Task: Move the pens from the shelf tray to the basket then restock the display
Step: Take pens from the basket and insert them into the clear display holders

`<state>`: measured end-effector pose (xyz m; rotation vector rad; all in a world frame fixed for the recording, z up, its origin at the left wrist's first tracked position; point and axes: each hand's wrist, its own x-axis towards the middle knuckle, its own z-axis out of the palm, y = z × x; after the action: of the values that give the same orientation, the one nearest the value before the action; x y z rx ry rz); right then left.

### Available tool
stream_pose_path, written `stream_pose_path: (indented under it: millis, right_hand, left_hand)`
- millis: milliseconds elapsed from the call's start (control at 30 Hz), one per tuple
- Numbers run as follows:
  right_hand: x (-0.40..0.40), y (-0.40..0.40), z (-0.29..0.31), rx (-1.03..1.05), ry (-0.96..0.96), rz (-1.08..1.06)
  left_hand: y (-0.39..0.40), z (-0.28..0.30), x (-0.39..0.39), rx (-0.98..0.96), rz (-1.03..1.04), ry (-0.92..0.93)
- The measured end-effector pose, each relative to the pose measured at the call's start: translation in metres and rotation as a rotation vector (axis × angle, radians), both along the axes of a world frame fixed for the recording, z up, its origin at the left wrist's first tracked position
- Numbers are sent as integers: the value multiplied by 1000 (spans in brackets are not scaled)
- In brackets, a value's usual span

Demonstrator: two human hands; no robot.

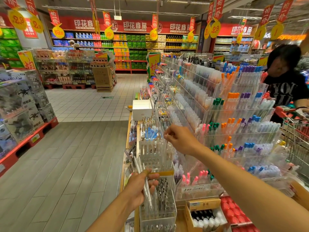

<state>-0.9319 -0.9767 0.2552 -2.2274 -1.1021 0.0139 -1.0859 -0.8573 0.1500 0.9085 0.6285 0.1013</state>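
A person's two bare arms reached into a stationery display in a supermarket aisle. The left hand was curled around a small bunch of white pens, thumb over the top and fingers wrapped beneath, so the pens stuck out above and below the fist. It was held in front of a clear acrylic pen holder filled with dark-tipped pens.

The right hand was stretched further forward, its thumb and fingertips pinched together on the top of a clear pen standing in a clear acrylic tray just behind the holder. The remaining fingers were curled in. More clear pens stood upright in this tray. No basket could be made out.

To the right, tiered acrylic racks held rows of pens with orange, green, pink, blue and purple caps. A small price label at the front of the racks appeared to read "1.00"; the rest was too blurred. An open cardboard box of black and white items sat just below, beside red-lidded packs.

Red banners on the far wall read "印花商品". Hanging red signs read "均一价", with yellow discs showing "2.9" and "19.9". Another shopper in a black printed T-shirt stood at the far right with a trolley.
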Motion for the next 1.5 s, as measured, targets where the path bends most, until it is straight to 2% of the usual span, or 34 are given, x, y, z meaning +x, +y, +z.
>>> stream_pose_path:
  millis: [200, 400, 967, 1200, 1500]
  right_hand:
    - [-5, 2, -19, -69, -96, 35]
    - [-3, -2, -17, 10, -138, -13]
    - [-6, 4, -4, -134, -190, 44]
    - [-5, 9, -23, -276, -179, 69]
    - [-2, 15, -22, -316, -274, 94]
  left_hand:
    - [-2, 3, -1, 11, 25, -19]
    - [-3, 1, -5, 11, 12, -17]
    - [-3, 9, -8, 9, 2, -45]
    - [-5, 11, -6, 66, -9, -30]
    - [-4, 12, -3, 93, -41, -67]
